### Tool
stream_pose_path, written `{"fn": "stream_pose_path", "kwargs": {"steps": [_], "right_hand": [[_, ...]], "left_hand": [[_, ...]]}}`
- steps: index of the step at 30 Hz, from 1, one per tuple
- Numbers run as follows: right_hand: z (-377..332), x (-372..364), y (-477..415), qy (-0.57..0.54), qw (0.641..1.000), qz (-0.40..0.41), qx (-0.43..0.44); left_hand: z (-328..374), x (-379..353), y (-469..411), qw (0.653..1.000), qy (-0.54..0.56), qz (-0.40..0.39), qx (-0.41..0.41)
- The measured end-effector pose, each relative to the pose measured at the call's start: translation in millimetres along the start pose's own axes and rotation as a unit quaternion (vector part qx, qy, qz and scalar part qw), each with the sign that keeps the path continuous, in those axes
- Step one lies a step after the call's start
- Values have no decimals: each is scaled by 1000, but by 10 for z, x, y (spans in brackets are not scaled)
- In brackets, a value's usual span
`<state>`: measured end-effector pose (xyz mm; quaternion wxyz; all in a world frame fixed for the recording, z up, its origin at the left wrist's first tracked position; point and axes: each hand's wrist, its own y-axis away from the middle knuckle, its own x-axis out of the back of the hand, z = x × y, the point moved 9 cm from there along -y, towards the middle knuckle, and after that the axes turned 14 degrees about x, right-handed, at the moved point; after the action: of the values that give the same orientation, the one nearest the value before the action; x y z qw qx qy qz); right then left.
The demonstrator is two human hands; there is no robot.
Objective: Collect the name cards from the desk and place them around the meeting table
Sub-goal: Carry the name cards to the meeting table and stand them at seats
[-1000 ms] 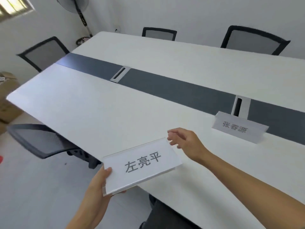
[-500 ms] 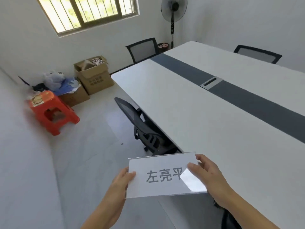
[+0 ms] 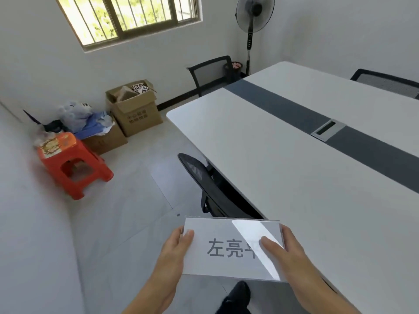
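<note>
I hold one clear acrylic name card [image 3: 229, 247] with black Chinese characters in front of me, low in the view. My left hand [image 3: 175, 248] grips its left edge with the thumb on the face. My right hand [image 3: 284, 250] grips the right edge, its thumb covering part of the last character. The card hangs over the floor beside the near edge of the long white meeting table [image 3: 294, 177], which has a dark grey centre strip. No other name card is in sight.
A black mesh chair [image 3: 204, 184] is tucked under the table's near side just ahead of the card. Two more chairs [image 3: 210, 74] stand at the far end and far side. Cardboard boxes [image 3: 133, 107], a red stool [image 3: 72, 164] and a standing fan [image 3: 251, 26] line the walls.
My view swung left away from the table and the placed card there. My right hand came onto the card, so both hands now hold it, closer to me.
</note>
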<state>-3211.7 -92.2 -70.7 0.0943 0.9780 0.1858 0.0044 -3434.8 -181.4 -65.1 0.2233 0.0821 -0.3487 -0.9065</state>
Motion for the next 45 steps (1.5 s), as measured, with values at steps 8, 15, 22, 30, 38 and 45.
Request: {"fn": "stream_pose_path", "kwargs": {"steps": [8,15,22,30,38,45], "right_hand": [[-319,215,-1466,86,994,-64,-20],[-644,386,-2448,340,930,-138,-8],[-453,667,-3233,294,952,-66,-62],[-239,1748,-4341,518,826,177,-133],[162,2286,-4925,565,775,230,-163],[163,2223,-5117,671,686,222,-170]], "left_hand": [[1249,-258,-1136,994,-91,-62,-5],[1969,-865,-1932,971,-166,-172,-15],[2428,-1621,-3205,923,-286,-256,-18],[2742,-2210,-5151,758,-601,-99,-234],[2194,-2204,-5847,571,-748,-64,-334],[2153,-2212,-5901,563,-748,-78,-342]]}}
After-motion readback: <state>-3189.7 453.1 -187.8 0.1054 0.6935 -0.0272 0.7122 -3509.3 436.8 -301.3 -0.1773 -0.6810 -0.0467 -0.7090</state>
